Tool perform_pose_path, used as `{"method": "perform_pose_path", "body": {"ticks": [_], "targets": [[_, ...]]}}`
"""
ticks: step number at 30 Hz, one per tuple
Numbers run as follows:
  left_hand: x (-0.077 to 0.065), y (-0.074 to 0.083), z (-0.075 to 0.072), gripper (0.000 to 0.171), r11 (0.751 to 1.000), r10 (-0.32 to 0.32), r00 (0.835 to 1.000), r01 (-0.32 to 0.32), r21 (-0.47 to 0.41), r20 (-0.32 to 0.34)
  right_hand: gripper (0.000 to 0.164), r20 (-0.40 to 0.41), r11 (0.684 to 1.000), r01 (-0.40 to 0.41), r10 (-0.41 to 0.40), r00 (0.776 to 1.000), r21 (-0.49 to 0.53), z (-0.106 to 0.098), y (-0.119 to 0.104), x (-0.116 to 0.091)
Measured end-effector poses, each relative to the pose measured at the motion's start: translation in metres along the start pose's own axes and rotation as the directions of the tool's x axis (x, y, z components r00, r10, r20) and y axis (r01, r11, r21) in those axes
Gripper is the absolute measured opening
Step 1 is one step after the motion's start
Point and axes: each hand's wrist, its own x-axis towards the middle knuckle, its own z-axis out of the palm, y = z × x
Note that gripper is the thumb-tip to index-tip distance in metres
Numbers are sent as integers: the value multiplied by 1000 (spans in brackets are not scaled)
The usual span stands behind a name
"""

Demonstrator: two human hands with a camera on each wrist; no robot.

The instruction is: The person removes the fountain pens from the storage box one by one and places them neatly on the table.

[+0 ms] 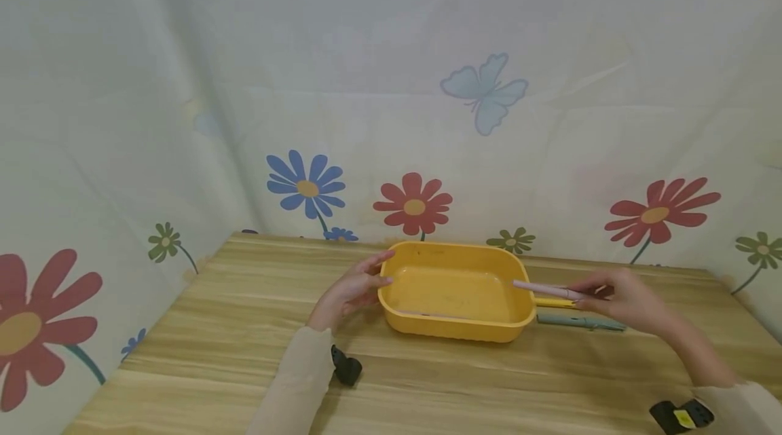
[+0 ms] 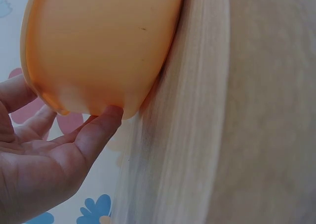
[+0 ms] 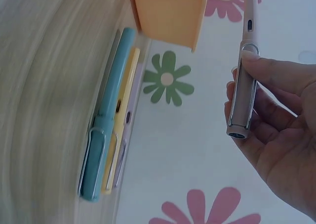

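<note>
A yellow plastic tub [image 1: 455, 332] stands on the table. My left hand [image 1: 353, 289] holds its left end, the thumb at the rim and the other fingers against the outer wall [image 2: 103, 51]. Between thumb and fingers, my right hand [image 1: 626, 299] pinches a pale pink pen [image 1: 544, 290] with a wire clip. That pen is raised above the table, its far end over the tub's right rim. Below it, side by side on the table, lie a teal pen [image 3: 111, 100], a yellow pen [image 3: 123, 88] and a lavender pen [image 3: 130, 105]. A thin pale strip shows inside the tub along its front wall, mostly hidden.
The wood-grain table [image 1: 201, 353] runs back to a pale cloth backdrop [image 1: 366, 34] printed with flowers and a butterfly. Black straps with devices [image 1: 681, 416] sit on both wrists by the light sleeves [image 1: 293, 377].
</note>
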Motion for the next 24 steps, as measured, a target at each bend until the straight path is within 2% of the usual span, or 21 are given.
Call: {"method": "perform_pose_path", "body": {"ticks": [5, 11, 15, 21, 24], "targets": [[0, 0, 0, 57, 1000, 1, 1000, -1, -4, 2, 19, -20, 998, -55, 54, 998, -27, -6, 11, -11], [0, 0, 0, 57, 1000, -12, 1000, 12, -12, -3, 16, -20, 999, -35, 35, 999, 7, -11, 23, -23], [1, 0, 0, 58, 1000, -14, 1000, 14, -3, 0, 14, -7, 999, -34, 34, 999, 20, -12, 31, -32], [0, 0, 0, 58, 1000, -9, 1000, 9, 3, 4, 16, 50, 994, -101, 99, 994, 36, -10, 39, -40], [-1, 0, 0, 58, 1000, 0, 1000, 0, 7, 11, 14, 47, 996, -76, 74, 996, 43, -8, 44, -43]]}}
